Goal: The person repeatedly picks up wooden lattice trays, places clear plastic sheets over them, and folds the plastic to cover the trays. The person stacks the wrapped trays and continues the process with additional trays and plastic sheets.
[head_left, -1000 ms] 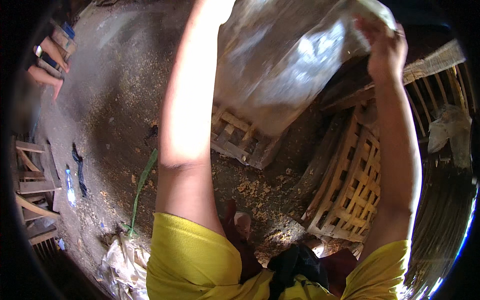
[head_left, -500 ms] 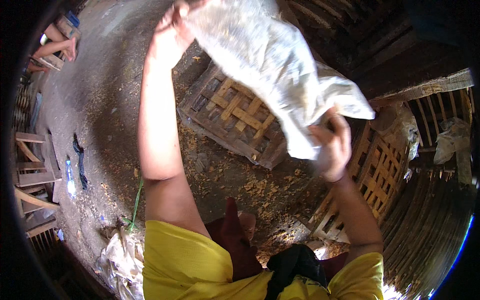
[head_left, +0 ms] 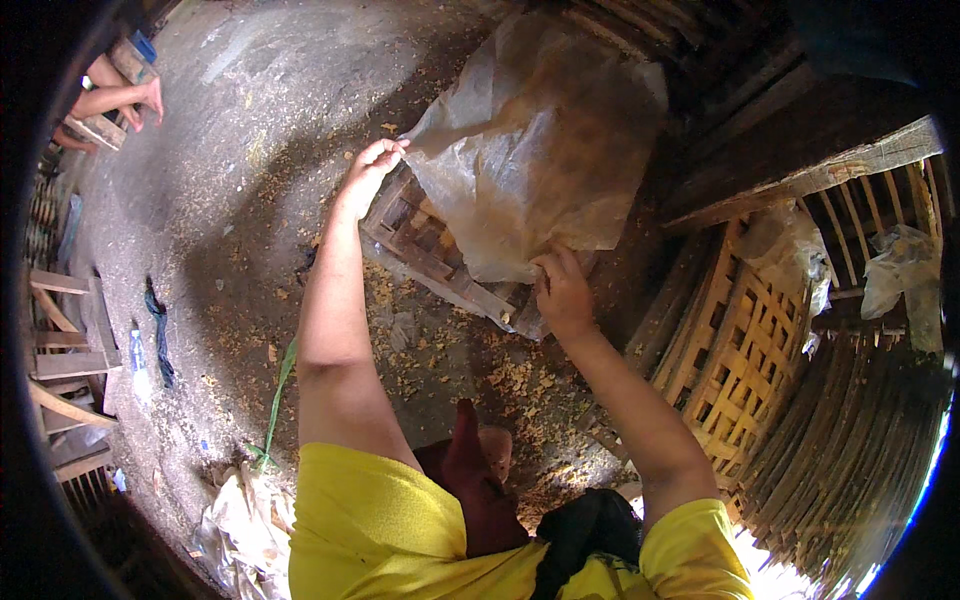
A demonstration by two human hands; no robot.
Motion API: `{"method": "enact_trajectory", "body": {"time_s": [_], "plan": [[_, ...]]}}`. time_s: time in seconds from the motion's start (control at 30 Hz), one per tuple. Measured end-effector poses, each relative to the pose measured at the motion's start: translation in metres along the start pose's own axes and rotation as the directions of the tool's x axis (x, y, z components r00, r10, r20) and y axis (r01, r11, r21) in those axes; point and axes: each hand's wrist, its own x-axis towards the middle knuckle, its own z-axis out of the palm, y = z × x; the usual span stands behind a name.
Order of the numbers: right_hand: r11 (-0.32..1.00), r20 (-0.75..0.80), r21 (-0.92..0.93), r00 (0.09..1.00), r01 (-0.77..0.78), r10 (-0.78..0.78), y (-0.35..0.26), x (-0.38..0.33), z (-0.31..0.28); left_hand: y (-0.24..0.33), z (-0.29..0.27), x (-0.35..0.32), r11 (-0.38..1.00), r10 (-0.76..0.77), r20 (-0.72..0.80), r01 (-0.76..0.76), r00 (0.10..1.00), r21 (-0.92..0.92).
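Observation:
A translucent plastic sheet (head_left: 540, 150) is spread above a wooden frame with a woven lattice (head_left: 425, 228), covering most of it. My left hand (head_left: 372, 170) pinches the sheet's left corner between thumb and fingers. At the near edge, my right hand (head_left: 563, 290) grips the sheet close to the frame's right end. The lattice's near left part still shows beside the plastic. I cannot tell how much of the sheet touches the frame.
More lattice frames (head_left: 745, 350) lean at the right, near a wooden beam (head_left: 810, 170). Crumpled plastic (head_left: 250, 530) lies at lower left. A bottle (head_left: 138, 348) and dark strap (head_left: 158, 325) lie on the littered floor. Another person's hand (head_left: 150, 98) shows at upper left.
The plastic sheet came down from a raised, bunched position and now spreads flatter over the frame. Both my hands moved lower with it, the right one also inward to the left.

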Motion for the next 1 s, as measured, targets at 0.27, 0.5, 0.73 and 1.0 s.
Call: {"method": "enact_trajectory", "body": {"time_s": [0.27,0.5,0.73,1.0], "plan": [[0.999,0.029,-0.003,0.999,0.037,-0.037,-0.017,-0.024,0.009,-0.014,-0.011,-0.005,0.989,-0.036,-0.045,0.042,0.998,0.142],[0.981,0.043,-0.131,0.988,-0.141,0.148,-0.021,-0.038,0.024,-0.02,-0.008,-0.01,0.971,-0.032,-0.073,0.048,0.997,0.233],[0.96,0.266,-0.22,0.937,-0.171,0.228,-0.036,-0.047,0.009,-0.021,0.005,-0.001,0.905,0.174,-0.177,-0.086,0.969,0.418],[0.959,0.653,-0.283,0.733,0.005,0.189,-0.072,-0.087,-0.101,-0.027,0.002,-0.005,0.788,0.299,-0.328,-0.038,0.896,0.614]]}}
